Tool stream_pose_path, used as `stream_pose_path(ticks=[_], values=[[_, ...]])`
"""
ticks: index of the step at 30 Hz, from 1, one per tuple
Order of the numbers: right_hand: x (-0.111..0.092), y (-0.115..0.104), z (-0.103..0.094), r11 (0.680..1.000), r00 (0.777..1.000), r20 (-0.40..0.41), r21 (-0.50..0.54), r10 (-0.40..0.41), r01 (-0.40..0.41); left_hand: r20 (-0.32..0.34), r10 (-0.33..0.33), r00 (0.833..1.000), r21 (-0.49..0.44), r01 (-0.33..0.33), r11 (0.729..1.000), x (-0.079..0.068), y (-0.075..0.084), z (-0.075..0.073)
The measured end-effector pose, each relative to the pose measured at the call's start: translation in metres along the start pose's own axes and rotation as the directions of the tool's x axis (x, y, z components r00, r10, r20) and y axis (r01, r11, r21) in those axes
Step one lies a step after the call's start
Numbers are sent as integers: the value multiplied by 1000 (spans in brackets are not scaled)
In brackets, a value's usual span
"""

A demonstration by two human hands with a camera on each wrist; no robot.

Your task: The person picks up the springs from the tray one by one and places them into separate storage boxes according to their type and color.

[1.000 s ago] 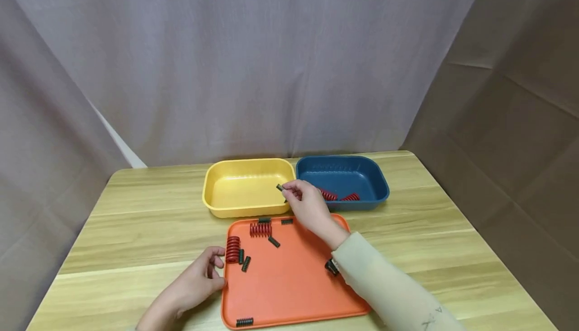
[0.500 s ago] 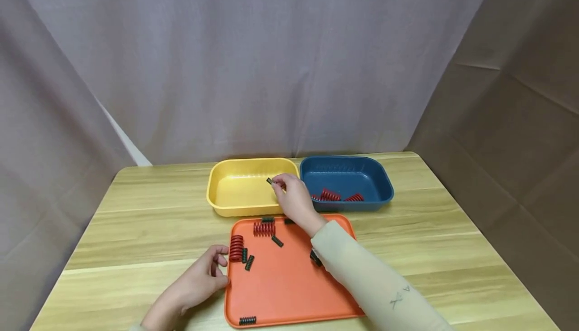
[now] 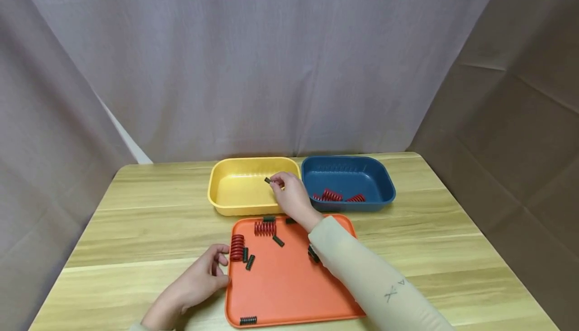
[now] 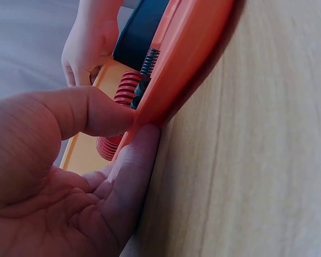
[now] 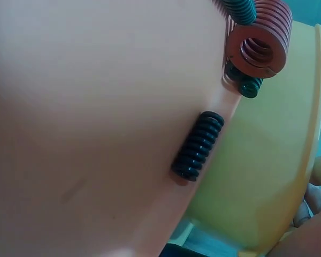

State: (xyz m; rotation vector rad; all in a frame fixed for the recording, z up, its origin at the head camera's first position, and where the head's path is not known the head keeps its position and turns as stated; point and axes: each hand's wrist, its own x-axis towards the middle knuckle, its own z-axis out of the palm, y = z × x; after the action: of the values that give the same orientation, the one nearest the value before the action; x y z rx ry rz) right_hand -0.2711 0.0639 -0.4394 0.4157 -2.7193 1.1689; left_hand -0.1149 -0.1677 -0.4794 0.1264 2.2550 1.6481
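Observation:
My right hand (image 3: 293, 196) pinches a small dark spring (image 3: 268, 180) between thumb and fingertips, over the yellow bin (image 3: 246, 210). Thumb and fingers of my left hand (image 3: 199, 282) grip the left rim of the orange tray (image 3: 289, 291); in the left wrist view the thumb lies on the rim with a finger beneath. Two thick red springs, one at the left edge (image 3: 237, 248) and one near the back (image 3: 265, 228), lie on the tray. Several small dark springs (image 3: 250, 262) are scattered around them. One dark spring (image 5: 198, 145) shows close up in the right wrist view.
To the right of the yellow bin stands a blue bin (image 3: 384, 198) holding several red springs (image 3: 332, 195). My right sleeve (image 3: 362, 270) crosses the tray and partly covers a dark piece (image 3: 313, 254). Grey curtain (image 3: 289, 70) hangs behind the wooden table (image 3: 149, 210).
My right hand has moved left with the small spring, from beside the bins' meeting edges to over the yellow bin, then barely shifts. The left hand stays on the tray's rim.

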Motion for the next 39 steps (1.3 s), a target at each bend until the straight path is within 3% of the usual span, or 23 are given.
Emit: stream_pose_path(ticks=[11,22,29,33,39], values=[[-10,1,-6,998,999,15,63,-31,30,-4,6,1000,19,-6,1000,0,-1,0],[-33,-6,-30,990,993,82,113,-89,79,-10,5,1000,16,-5,1000,0,1,0],[-57,8,-55,977,993,111,215,-28,3,1,8,1000,11,-8,1000,-1,1,2],[-63,18,-66,963,985,173,267,-19,-29,-5,12,1000,17,-12,1000,0,3,1],[-68,31,-70,977,958,286,201,10,-70,-5,10,1000,25,-10,1000,-2,2,1]])
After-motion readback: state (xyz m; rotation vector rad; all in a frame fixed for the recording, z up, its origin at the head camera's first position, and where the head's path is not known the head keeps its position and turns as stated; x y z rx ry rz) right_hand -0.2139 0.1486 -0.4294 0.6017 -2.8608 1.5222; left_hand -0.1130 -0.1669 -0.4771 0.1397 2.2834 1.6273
